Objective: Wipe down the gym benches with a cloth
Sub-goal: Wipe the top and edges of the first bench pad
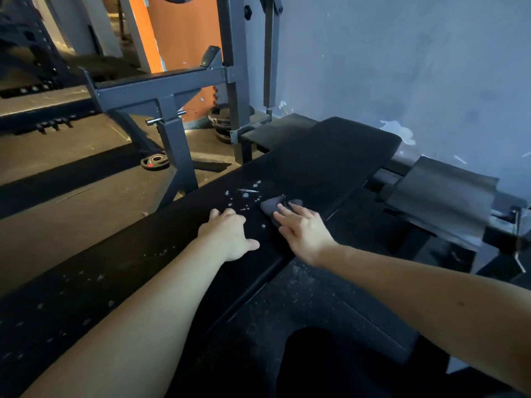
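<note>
A long black padded bench [316,156] runs from the lower left toward the wall. White specks and foam spots lie on its top near the middle. A small grey cloth [277,204] lies on the pad beside those spots. My right hand [304,231] presses flat on the cloth with straight fingers. My left hand [228,234] rests on the bench just left of it, fingers spread over the far edge and thumb out to the right.
A grey steel rack frame [172,110] stands behind the bench at the left. A small weight plate [155,161] lies on the floor, more plates [221,122] sit by the upright. A padded roller [442,196] sticks out at the right, near the blue wall [416,67].
</note>
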Demonstrator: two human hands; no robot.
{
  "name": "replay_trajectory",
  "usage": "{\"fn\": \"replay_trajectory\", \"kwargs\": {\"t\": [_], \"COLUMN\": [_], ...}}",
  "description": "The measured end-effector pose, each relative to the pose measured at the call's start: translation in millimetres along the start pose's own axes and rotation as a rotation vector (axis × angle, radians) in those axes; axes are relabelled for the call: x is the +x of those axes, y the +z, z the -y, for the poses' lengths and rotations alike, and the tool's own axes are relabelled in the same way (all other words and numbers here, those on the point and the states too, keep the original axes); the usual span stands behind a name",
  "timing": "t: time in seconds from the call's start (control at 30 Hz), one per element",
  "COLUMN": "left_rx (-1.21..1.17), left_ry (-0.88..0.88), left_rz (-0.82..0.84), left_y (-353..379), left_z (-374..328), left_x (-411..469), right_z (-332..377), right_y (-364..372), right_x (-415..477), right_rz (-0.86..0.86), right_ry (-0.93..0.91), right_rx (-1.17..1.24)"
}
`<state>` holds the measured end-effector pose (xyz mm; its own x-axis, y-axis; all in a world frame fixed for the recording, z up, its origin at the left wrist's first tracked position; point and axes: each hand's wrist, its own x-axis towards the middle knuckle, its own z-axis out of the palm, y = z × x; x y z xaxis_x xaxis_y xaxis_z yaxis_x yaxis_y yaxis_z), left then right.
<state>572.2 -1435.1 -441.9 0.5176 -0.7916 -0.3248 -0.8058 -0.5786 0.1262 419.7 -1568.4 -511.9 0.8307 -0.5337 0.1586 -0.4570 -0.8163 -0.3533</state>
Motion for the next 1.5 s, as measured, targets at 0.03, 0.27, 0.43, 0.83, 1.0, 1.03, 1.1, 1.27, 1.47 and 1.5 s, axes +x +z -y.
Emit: {"fn": "replay_trajectory", "kwargs": {"t": [0.03, 0.27, 0.43, 0.83, 1.0, 1.03, 1.1, 1.27, 1.47, 1.5], "left_rx": [0.018, -0.035, -0.063, -0.136, -0.09, -0.092, -0.071, -0.08, -0.062, -0.061], "left_ry": [0.004, 0.014, 0.006, 0.015, -0.16, -0.16, -0.141, -0.104, -0.101, -0.103], "left_rz": [0.003, -0.003, -0.035, -0.054, -0.06, -0.053, -0.038, 0.022, 0.009, 0.01], "left_y": [0, 2, 5, 7, 5, 5, 4, -2, -5, -6], "left_z": [1, 9, 10, 33, 37, 37, 39, 55, 55, 55], "left_x": [1, 0, 2, -1, 0, 0, -1, -2, -3, -2], "right_z": [6, -37, -28, -50, -10, -3, 5, -38, 1, 14], "right_y": [3, -32, -15, -25, -18, -16, -16, -32, -16, -13], "right_x": [-4, 18, 17, 43, 31, 24, 9, 42, 66, 61], "right_rz": [0.018, 0.09, -0.025, 0.035, 0.073, 0.096, 0.17, 0.191, 0.195, 0.21], "right_ry": [-0.049, -0.04, 0.077, 0.084, -0.062, -0.117, -0.249, -0.168, -0.013, -0.064], "right_rx": [-0.004, -0.31, -0.319, -0.212, -0.161, -0.143, -0.112, -0.246, -0.162, -0.149]}}
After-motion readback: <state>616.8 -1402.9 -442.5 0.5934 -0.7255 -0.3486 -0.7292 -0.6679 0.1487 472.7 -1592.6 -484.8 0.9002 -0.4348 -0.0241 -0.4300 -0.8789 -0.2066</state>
